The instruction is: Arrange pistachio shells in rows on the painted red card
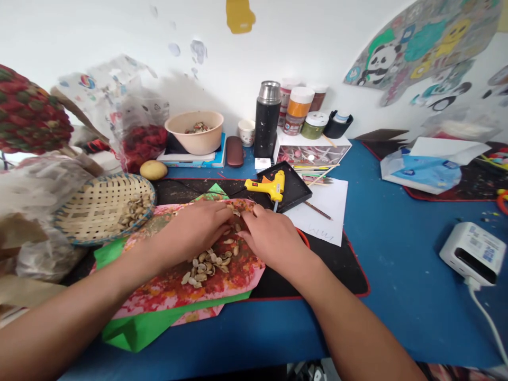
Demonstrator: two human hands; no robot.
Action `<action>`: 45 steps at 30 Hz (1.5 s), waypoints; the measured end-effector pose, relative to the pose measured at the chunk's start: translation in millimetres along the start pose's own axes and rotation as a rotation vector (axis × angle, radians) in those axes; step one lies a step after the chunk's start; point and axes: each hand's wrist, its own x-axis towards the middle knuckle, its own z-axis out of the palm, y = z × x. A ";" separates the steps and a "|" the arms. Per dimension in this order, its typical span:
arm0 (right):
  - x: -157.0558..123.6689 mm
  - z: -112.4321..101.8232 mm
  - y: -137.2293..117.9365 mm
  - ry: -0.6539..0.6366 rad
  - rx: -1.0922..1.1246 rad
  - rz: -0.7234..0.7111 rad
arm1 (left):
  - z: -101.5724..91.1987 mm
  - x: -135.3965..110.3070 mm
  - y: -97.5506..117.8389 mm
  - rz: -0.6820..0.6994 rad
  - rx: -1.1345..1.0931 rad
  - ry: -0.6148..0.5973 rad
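A painted sheet of red, pink and orange paper (159, 296) lies over green paper (137, 328) in front of me. Small beige half shells (206, 267), like nut shells, sit in a loose pile on it. My left hand (200, 225) is above the sheet, its fingers curled and pressed together; what they grip is hidden. My right hand (272, 233) faces it from the right, thumb and forefinger apart, with a few shells lying between the two hands. Just beyond my right hand, a yellow glue gun (268, 185) rests at the edge of a black tray (296, 191).
A woven basket (89, 209) at left holds more shells. Behind stand a beige bowl (194, 126), a potato (153, 170), a black thermos (266, 124) and paint jars (298, 108). At right are white paper (335, 209), a tissue pack (423, 169) and a white corded device (472, 253).
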 end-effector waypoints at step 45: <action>-0.3 3.9 0.5 0.020 -0.004 -0.010 | -10.2 -22.3 -4.2 0.075 -0.209 -0.097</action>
